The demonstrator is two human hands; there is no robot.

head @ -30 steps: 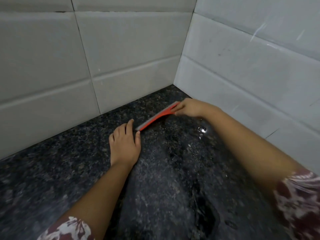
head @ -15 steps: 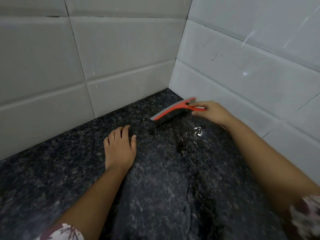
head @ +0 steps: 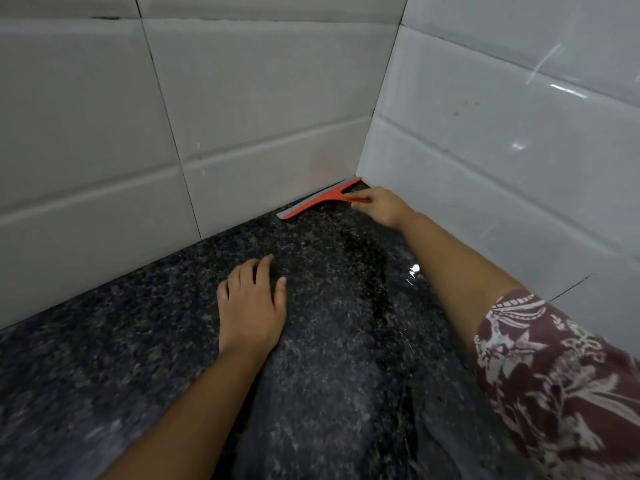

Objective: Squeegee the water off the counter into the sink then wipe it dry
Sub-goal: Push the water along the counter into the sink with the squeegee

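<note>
A red squeegee [head: 320, 199] with a grey blade lies against the foot of the back wall, in the far corner of the dark speckled granite counter [head: 138, 358]. My right hand [head: 381, 206] holds its handle, arm stretched out along the right wall. My left hand [head: 251, 306] rests flat on the counter, fingers spread, well short of the squeegee. A wet streak of water [head: 370, 271] runs down the middle of the counter, with a shiny puddle [head: 414, 271] beside my right forearm. No sink is in view.
White tiled walls close the counter in at the back [head: 242, 116] and on the right [head: 502, 150], meeting in a corner [head: 377, 133] just behind the squeegee. The counter stretches toward me and to the left.
My right hand has carried the squeegee away from my left hand and back into the far corner, up against the back wall. My left hand has stayed flat on the counter.
</note>
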